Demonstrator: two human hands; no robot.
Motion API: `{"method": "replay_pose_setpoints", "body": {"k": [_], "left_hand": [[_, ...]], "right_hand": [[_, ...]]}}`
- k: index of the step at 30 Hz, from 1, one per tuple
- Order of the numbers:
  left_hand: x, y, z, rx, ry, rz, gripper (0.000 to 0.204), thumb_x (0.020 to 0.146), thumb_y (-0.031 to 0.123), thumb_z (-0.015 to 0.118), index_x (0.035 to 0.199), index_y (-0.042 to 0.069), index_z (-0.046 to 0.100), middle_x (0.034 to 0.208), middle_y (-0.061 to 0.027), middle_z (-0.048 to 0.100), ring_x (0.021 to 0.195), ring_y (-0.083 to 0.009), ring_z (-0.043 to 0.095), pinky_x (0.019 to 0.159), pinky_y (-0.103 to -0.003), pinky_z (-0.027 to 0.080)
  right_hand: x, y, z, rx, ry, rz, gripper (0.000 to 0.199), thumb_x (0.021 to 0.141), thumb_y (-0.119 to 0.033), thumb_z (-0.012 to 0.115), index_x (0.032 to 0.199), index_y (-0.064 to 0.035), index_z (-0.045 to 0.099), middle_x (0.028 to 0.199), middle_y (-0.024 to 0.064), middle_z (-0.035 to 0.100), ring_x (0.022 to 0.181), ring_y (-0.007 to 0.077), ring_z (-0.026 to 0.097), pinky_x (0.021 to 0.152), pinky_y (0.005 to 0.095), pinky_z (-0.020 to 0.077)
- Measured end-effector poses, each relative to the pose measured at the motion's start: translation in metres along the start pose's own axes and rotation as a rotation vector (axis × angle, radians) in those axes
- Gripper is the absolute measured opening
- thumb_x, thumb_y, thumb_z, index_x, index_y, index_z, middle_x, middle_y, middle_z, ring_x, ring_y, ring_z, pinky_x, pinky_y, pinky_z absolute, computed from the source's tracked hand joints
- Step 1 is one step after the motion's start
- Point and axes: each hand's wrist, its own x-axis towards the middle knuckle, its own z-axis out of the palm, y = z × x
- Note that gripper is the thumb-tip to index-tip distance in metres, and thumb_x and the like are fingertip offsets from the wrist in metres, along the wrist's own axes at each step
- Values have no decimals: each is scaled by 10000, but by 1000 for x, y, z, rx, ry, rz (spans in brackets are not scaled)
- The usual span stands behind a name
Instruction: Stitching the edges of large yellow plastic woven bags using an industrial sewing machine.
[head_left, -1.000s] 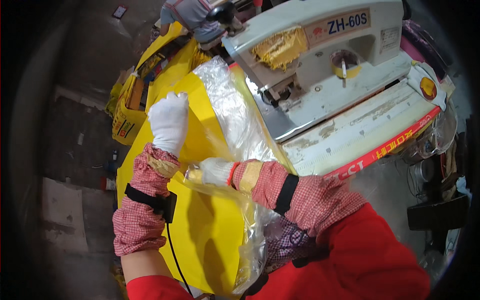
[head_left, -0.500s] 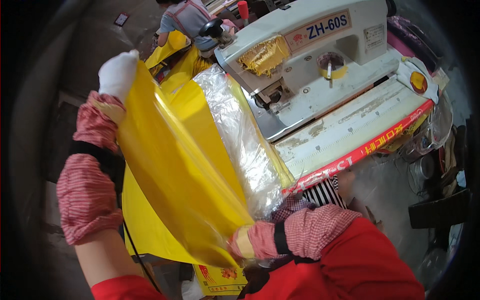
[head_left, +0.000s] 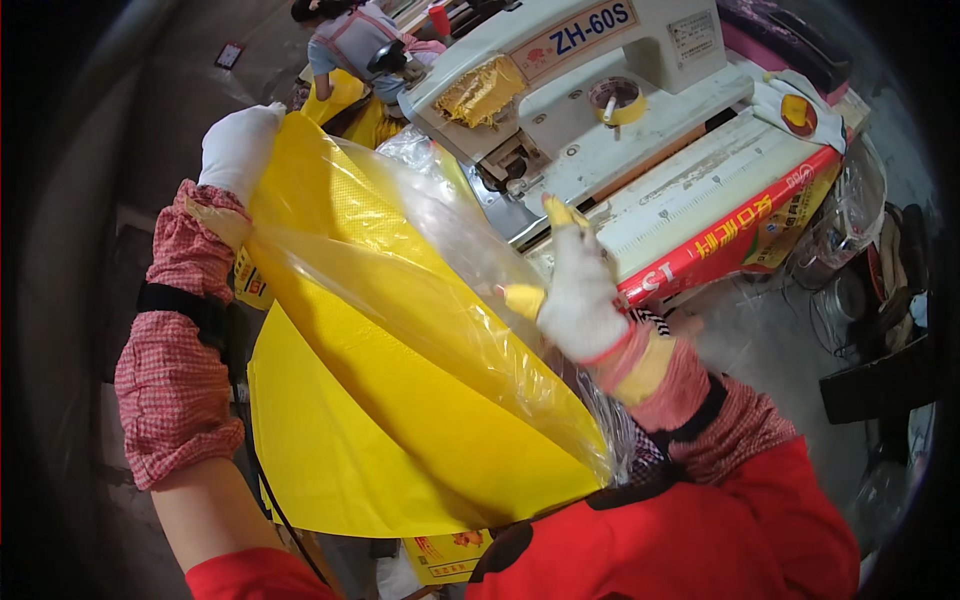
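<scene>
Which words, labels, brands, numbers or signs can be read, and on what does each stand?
Wording isn't copied here, only placed.
Plate on the machine: large blue letters and digits, readable.
Red strip: yellow and white characters, readable.
Pale label: too small to read.
Yellow box: print too small to read.

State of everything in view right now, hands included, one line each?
Left hand: gloved, closed on the yellow sheet.
Right hand: gloved, open, fingers spread.
Yellow sheet: raised at upper left, bowed.
Clear film: loose, wrinkled.
Pale machine: upright; running or not, cannot tell.
Tape roll: lying flat on the machine.
Spare glove: unworn, lying loose.
</scene>
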Motion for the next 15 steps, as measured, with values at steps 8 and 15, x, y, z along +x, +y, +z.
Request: {"method": "replay_pose_setpoints", "body": {"k": [8,15], "left_hand": [[-5,20,5,178,31,123,267,895,208,385,985,68,593,908,-121,633,849,-294,608,731,-377,483],[0,28,25,119,50,250,247,894,218,414,991,72,588,872,-148,625,821,-308,604,714,-394,473]], "right_hand": [[-13,-40,-39,986,-633,287,569,762,-57,574,1286,-5,357,863,143,622,763,180,599,636,291,478],[-7,-3,1,46,-1040,303,424,773,-334,566,1061,-23,555,906,184,620,851,320,597,722,387,470]]}}
